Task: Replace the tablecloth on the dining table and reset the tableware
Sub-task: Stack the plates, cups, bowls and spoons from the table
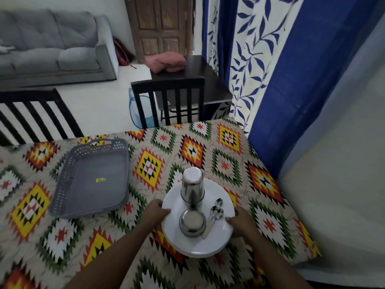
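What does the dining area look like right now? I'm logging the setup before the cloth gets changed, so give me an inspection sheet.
Surface: patterned tablecloth covers the table, lying fairly flat.
Job's things: stack of white plates carrying upturned steel tumblers, a steel bowl and spoons.
Clutter: grey perforated tray left of the plates, nothing in it but a yellow sticker.
Grippers: left hand and right hand grip opposite rims of the plate stack.
Cables: nothing seen.
Surroundings: dark chairs, a dark side table with a pink cloth, grey sofa, blue leaf-print curtain, wooden door.
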